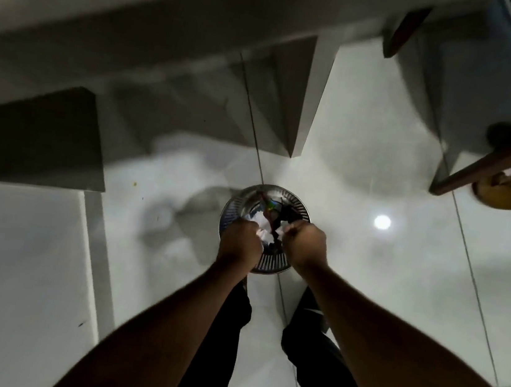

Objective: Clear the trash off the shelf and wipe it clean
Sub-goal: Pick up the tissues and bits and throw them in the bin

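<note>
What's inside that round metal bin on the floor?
The round slotted metal bin holds crumpled white paper and dark, partly colourful scraps. The left hand and right hand cover its near side, hiding anything deeper.

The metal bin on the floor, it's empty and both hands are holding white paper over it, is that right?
Not quite. The head view shows the metal bin already holds trash, white scraps and colourful bits. The rest stands: the left hand and right hand both grip white paper over it.
</note>
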A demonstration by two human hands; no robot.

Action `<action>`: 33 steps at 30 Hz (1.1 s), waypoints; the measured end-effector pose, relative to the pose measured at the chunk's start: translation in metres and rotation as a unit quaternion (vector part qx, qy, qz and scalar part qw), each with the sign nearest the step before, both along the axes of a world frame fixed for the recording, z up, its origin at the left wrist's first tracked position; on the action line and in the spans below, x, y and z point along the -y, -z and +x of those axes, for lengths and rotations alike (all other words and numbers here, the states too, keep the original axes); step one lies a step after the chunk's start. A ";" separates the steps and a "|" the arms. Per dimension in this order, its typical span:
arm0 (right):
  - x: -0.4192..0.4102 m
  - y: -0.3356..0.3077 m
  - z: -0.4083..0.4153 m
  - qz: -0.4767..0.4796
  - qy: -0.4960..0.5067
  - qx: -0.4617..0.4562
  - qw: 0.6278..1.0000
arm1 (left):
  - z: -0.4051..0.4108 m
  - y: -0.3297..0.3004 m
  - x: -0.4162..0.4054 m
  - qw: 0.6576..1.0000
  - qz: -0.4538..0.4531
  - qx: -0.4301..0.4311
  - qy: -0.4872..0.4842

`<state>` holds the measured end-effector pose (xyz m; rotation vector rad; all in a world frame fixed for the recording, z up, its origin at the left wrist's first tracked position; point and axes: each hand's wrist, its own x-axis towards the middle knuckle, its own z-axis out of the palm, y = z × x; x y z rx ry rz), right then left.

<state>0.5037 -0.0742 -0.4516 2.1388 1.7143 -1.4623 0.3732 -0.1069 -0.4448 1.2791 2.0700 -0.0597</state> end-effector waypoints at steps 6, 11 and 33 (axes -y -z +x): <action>-0.009 0.035 -0.006 -0.054 -0.010 -0.005 0.998 | -0.006 0.034 -0.019 0.999 -0.003 0.013 0.049; -0.011 0.005 0.000 -0.032 0.099 -0.060 0.993 | -0.007 -0.003 -0.030 0.994 -0.005 -0.002 0.113; -0.149 -0.471 -0.112 0.313 -0.026 -0.007 0.949 | -0.156 -0.448 -0.210 0.897 0.348 -0.106 0.252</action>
